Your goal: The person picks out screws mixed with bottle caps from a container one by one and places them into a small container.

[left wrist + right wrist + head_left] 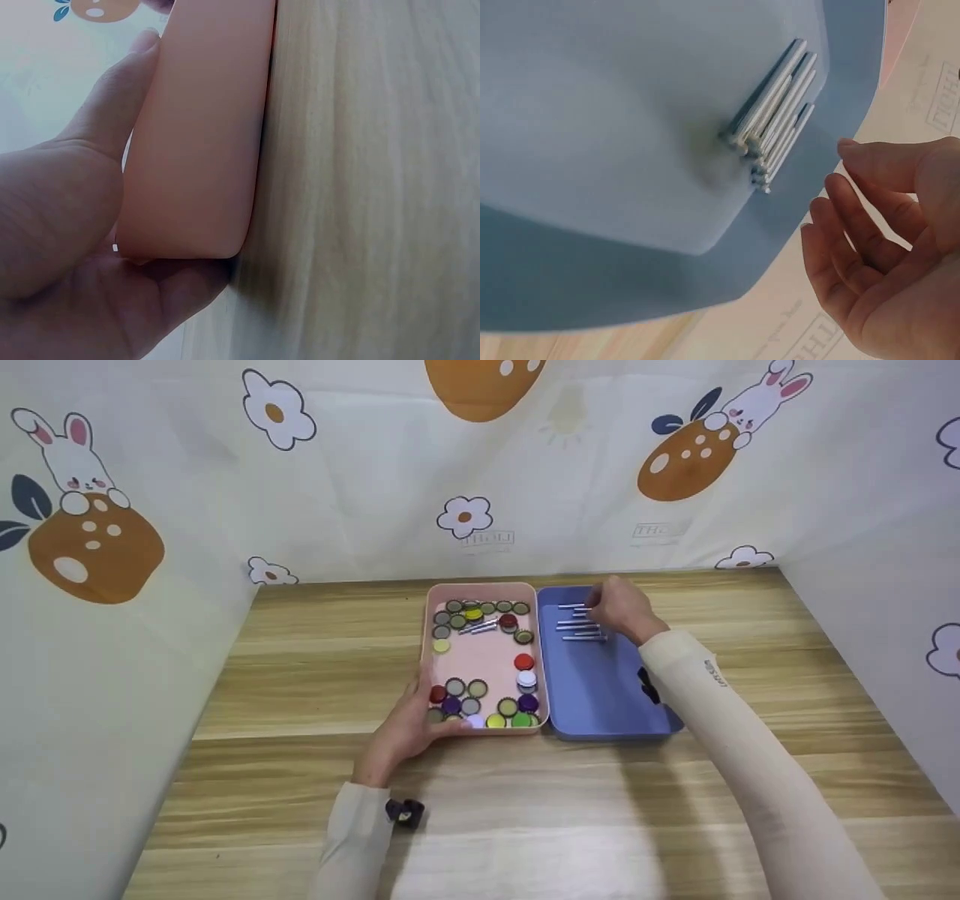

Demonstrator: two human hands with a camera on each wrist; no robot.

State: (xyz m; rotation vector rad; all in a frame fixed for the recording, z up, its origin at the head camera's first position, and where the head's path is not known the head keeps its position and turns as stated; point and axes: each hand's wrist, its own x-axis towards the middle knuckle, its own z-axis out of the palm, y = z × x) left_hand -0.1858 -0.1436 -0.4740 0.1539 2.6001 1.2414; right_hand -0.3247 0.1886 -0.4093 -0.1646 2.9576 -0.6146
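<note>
My left hand [409, 724] grips the near left corner of a shallow pink box [484, 658], thumb along the front wall and fingers along the left side. In the left wrist view the pink wall [202, 135] lies between thumb and fingers. My right hand [619, 607] hovers at the far part of a blue tray [600, 690], close over several silver nails [577, 625]. The right wrist view has its fingers [847, 225] loosely bent, holding nothing, beside the nails [776, 112] lying roughly parallel on the tray floor.
Inside the pink box are many bottle caps [455, 687], some coloured, along the edges, and a few silver nails [480, 626] near its far end. The box and tray stand side by side on a wooden table [315, 660]. A patterned cloth [360, 472] rises behind.
</note>
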